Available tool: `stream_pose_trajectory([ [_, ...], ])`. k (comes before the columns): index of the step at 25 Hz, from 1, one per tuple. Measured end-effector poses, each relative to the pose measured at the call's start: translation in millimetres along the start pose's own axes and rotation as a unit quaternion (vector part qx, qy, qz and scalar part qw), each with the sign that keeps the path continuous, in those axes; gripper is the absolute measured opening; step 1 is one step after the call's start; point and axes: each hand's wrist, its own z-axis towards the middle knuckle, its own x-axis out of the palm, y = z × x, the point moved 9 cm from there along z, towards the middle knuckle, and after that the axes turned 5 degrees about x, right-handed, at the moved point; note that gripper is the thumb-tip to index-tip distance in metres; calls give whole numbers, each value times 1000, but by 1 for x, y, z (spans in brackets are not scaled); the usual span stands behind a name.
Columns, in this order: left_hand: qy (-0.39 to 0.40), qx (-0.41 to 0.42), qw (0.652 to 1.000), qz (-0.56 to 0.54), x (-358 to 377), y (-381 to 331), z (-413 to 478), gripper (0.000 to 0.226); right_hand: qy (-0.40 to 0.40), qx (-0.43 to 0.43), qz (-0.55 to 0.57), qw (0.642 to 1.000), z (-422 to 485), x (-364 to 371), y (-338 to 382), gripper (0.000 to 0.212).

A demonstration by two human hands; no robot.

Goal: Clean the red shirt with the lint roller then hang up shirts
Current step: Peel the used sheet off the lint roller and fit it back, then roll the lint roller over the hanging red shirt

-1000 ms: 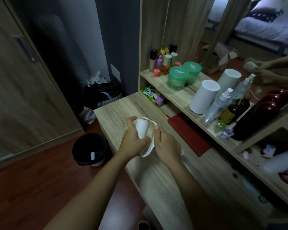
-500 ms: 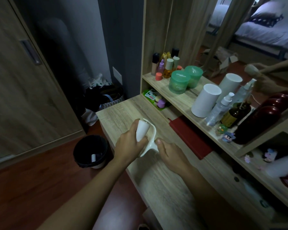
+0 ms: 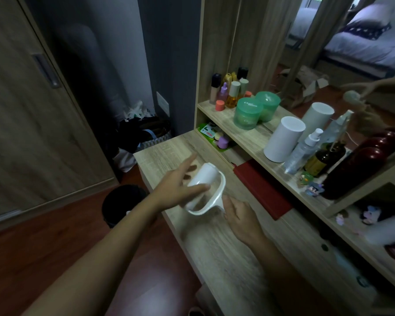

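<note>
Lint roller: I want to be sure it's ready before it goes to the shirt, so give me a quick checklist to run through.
1. Right hand grips the lint roller by its handle: ok.
2. Left hand fingers closed on the roll: not ok, spread open.
3. Roller lifted above the wooden desk: ok.
4. Sticky sheet fresh: cannot tell.
5. Red shirt in view: not ok.
6. Black bin within reach for peeled sheets: ok.

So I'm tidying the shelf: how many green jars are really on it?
1. The round translucent green jar stands on the wooden shelf against the mirror; the second green shape behind it is only its reflection. None seems hidden.
</note>
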Motion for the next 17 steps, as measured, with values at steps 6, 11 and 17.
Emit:
stream_pose_trajectory([
  [6, -173, 212, 929, 248, -23, -44, -26, 40, -58, 18, 2, 998, 12, -13, -5, 46],
  [11, -38, 245, 866, 434, 7, -28, -30, 59, -65, 8, 11, 998, 19, -12, 10, 43],
  [17, -123, 79, 951, 273, -77, 9, -34, 69, -59, -6, 50, 997, 32, 12, 48, 47],
])
